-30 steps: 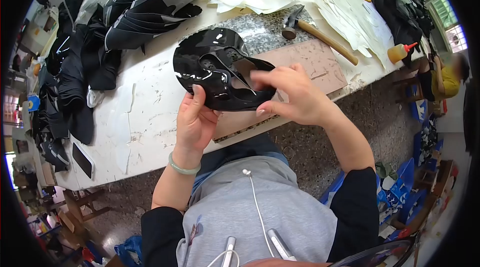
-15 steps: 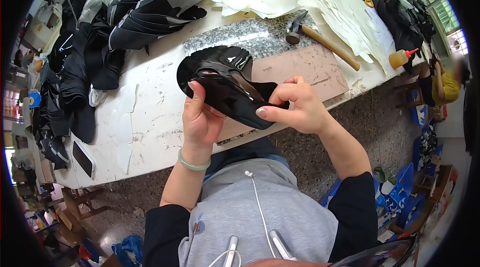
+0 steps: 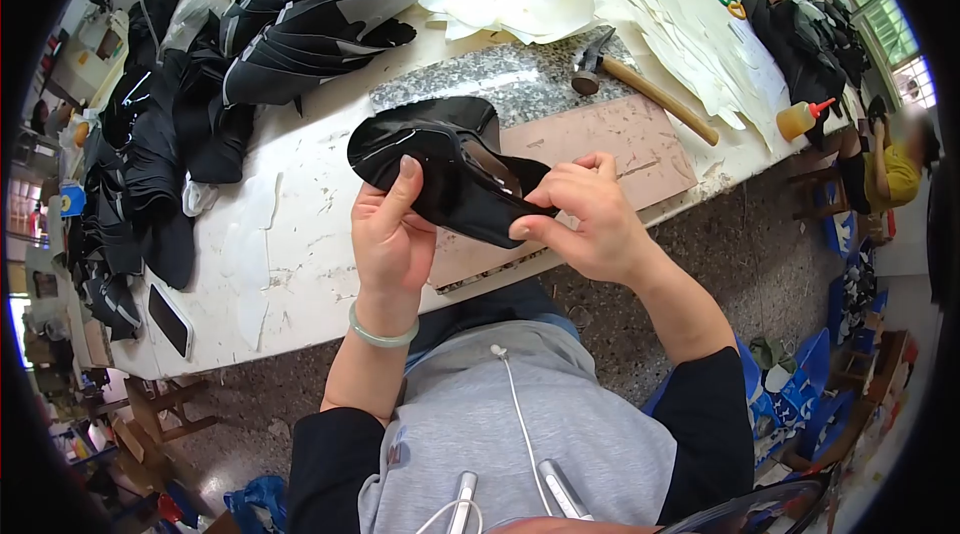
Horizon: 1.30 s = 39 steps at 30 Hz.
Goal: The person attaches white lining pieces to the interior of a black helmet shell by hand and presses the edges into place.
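Between my hands, above the table's front edge, is a glossy black shoe upper (image 3: 455, 169). My left hand (image 3: 392, 234) grips its left side, thumb on top and fingers underneath. My right hand (image 3: 590, 219) pinches the right end between thumb and fingers. The upper is bent, with an opening along its middle. Below and behind it lie a pinkish board (image 3: 610, 149) and a speckled stone slab (image 3: 480, 84). A hammer (image 3: 650, 94) with a wooden handle rests across the slab and board.
Stacked black uppers (image 3: 310, 24) lie at the back left, more black pieces (image 3: 160, 174) along the left edge. A phone (image 3: 170, 321) is at the front left. White sheets (image 3: 670, 44) spread behind the hammer, near a glue bottle (image 3: 803, 120). A person in yellow (image 3: 890, 169) is at far right.
The shoe upper has turned and tilted slightly, showing more of its opening. My left hand has shifted a little to the left, and the right fingers have moved slightly along its end.
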{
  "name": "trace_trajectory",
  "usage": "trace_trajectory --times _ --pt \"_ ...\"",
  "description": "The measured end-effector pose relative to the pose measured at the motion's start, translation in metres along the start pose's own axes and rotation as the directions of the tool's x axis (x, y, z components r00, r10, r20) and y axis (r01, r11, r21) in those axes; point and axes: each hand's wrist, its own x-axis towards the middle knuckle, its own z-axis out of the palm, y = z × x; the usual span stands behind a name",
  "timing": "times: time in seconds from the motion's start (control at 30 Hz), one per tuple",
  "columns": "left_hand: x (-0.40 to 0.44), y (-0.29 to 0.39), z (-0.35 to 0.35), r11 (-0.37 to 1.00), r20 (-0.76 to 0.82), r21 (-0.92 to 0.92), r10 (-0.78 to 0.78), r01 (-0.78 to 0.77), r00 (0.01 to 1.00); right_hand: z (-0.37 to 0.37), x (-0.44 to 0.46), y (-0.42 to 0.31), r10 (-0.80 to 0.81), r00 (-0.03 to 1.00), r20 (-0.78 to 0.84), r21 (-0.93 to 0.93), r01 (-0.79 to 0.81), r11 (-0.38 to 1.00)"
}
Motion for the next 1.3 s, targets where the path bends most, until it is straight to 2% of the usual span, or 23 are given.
trace_trajectory --times 0.03,0.17,0.27,0.3,0.33,0.4,0.43,0.57,0.67,0.73,0.83,0.93,1.03,1.13,1.17,1.23,1.3 --pt "0.001 -0.003 -0.005 0.999 -0.009 -0.032 -0.003 0.003 1.000 0.000 0.000 0.002 -0.048 0.999 -0.010 0.012 0.048 0.999" --pt "-0.005 -0.014 0.001 0.983 0.004 -0.178 -0.043 0.043 0.999 0.001 -0.004 0.004 -0.039 0.999 0.032 -0.007 0.039 0.999" --pt "-0.019 -0.024 0.015 0.983 0.106 -0.101 -0.146 0.157 0.984 0.006 -0.006 -0.003 0.005 1.000 -0.026 0.028 -0.004 1.000" --pt "-0.024 -0.024 0.015 0.982 0.094 0.057 -0.186 0.181 0.978 0.009 -0.006 -0.004 0.019 0.998 -0.052 0.056 -0.016 0.998" --pt "-0.024 -0.022 0.010 0.980 0.089 0.095 -0.185 0.176 0.979 0.011 -0.005 -0.005 0.030 0.996 -0.078 0.084 -0.023 0.996" --pt "-0.019 -0.014 0.007 0.971 0.084 0.171 -0.184 0.167 0.979 0.007 -0.002 -0.008 0.034 0.999 -0.025 0.173 -0.029 0.984" --pt "-0.019 -0.013 0.011 0.986 0.118 0.121 -0.133 0.119 0.984 0.004 0.000 -0.010 0.033 0.999 0.002 0.214 -0.033 0.976" --pt "-0.016 -0.008 0.006 0.966 0.184 -0.035 -0.246 0.256 0.952 0.000 0.005 -0.014 0.033 0.998 0.049 0.166 -0.041 0.985" --pt "-0.022 -0.007 0.006 0.975 0.240 0.130 -0.206 0.179 0.949 0.002 0.005 -0.016 0.065 0.996 0.060 0.151 -0.073 0.986" --pt "-0.028 -0.005 0.009 0.985 0.162 0.077 -0.166 0.156 0.973 0.002 0.005 -0.016 0.076 0.990 0.117 0.153 -0.094 0.984" --pt "-0.029 -0.003 0.002 0.993 0.113 0.041 -0.116 0.112 0.987 0.009 0.004 -0.011 0.044 0.996 0.083 0.186 -0.059 0.981" --pt "-0.024 -0.004 -0.004 0.998 0.086 0.046 -0.053 0.050 0.995 0.016 0.004 -0.017 0.010 1.000 -0.006 0.124 -0.009 0.992" --pt "-0.020 0.006 0.010 0.996 0.086 0.068 -0.066 0.060 0.994 0.016 0.005 -0.024 -0.021 1.000 -0.009 0.093 0.022 0.995" --pt "-0.016 0.009 0.019 0.985 0.140 0.172 -0.027 0.002 0.990 0.003 0.011 -0.025 0.044 0.989 0.142 0.183 -0.070 0.981" --pt "-0.013 0.014 0.023 0.969 0.181 0.248 -0.063 0.017 0.982 0.004 0.014 -0.023 0.049 0.993 0.111 0.241 -0.075 0.968" --pt "-0.008 0.015 0.029 0.973 0.197 0.229 -0.082 0.035 0.977 0.007 0.018 -0.020 0.064 0.996 0.055 0.347 -0.079 0.934" --pt "-0.006 0.019 0.039 0.982 0.248 0.183 -0.100 0.055 0.964 0.002 0.020 -0.026 0.083 0.996 -0.043 0.330 -0.064 0.942"
